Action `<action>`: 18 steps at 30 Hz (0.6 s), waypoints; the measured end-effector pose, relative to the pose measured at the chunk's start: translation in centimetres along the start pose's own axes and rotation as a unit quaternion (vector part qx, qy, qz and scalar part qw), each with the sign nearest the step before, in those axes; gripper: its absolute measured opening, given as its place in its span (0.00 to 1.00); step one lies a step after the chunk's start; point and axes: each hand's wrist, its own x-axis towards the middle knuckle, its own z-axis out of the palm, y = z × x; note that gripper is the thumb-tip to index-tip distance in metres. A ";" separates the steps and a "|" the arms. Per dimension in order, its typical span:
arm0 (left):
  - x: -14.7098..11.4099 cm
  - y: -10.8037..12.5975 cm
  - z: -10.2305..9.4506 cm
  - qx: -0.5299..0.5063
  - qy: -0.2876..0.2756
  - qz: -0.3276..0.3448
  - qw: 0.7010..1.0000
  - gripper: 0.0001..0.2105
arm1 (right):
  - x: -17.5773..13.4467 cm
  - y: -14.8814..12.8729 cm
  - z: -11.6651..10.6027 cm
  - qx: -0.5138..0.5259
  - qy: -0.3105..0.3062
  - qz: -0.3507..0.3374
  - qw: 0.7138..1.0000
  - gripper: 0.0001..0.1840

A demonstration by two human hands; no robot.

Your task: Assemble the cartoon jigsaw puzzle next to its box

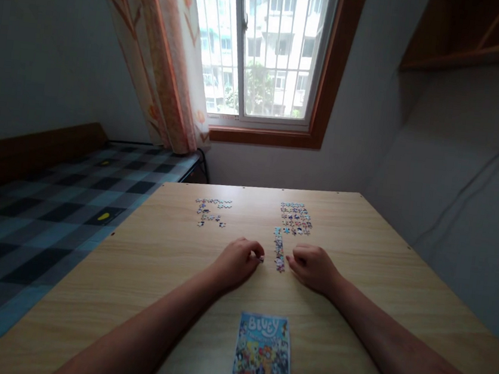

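My left hand [237,262] is closed in a pinch on a small jigsaw puzzle piece [261,260], just left of a narrow strip of joined puzzle pieces [279,250]. On the strip's other side, my right hand [312,267] rests on the table with its fingers curled and the fingertips close to the strip's edge. Whether anything is between those fingertips is too small to tell. In front of me lies a colourful picture sheet [262,359] with "Bluey" lettering at its top.
Rows of loose puzzle pieces [296,217] lie at the back right of the wooden table [167,274]. Further loose pieces [214,202] are at the back left. A bed with a checked cover [48,212] adjoins the left side, and a window [274,52] is beyond.
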 end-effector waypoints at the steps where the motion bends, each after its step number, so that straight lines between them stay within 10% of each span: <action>1: 0.0 0.1 0.0 -0.006 -0.001 -0.001 1.000 0.10 | 0.0 0.1 0.0 0.000 0.000 0.000 1.000 0.22; 18: -0.5 3.2 1.5 -0.005 -0.011 0.118 0.993 0.05 | 0.6 0.6 0.0 0.019 0.059 -0.101 0.993 0.10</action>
